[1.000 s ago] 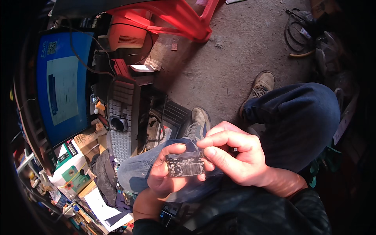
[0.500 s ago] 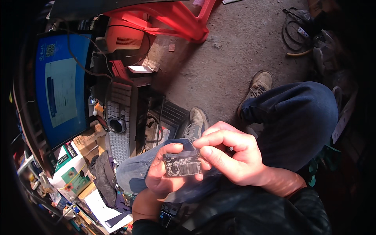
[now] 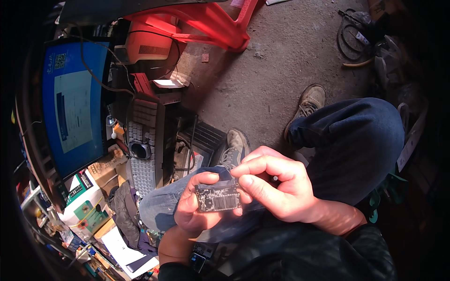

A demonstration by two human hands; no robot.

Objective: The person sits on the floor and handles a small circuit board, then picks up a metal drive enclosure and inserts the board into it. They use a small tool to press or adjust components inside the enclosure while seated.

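Observation:
A small black circuit board (image 3: 219, 200) with chips and fine light parts rests in my left hand (image 3: 190, 210), its fingers curled behind and around the edges. Over the board's upper right corner, my right hand (image 3: 281, 187) pinches thumb and forefinger together. A small dark flat piece (image 3: 226, 174) shows just above the board's upper edge, close to those fingertips; whether they grip it is unclear. Among the curled fingers of the right hand pokes a small grey round end (image 3: 275, 178) of something mostly hidden.
To the left stand a lit monitor (image 3: 77, 98) and a light keyboard (image 3: 143, 166) with a round dark object (image 3: 139, 150) on it. A red plastic stool (image 3: 211, 28) is at the top. Cables (image 3: 354, 37) lie on the floor at upper right. My knees flank the hands.
The small dark piece above the board has shifted slightly and shows less of its flat face. Both hands stay almost where they were.

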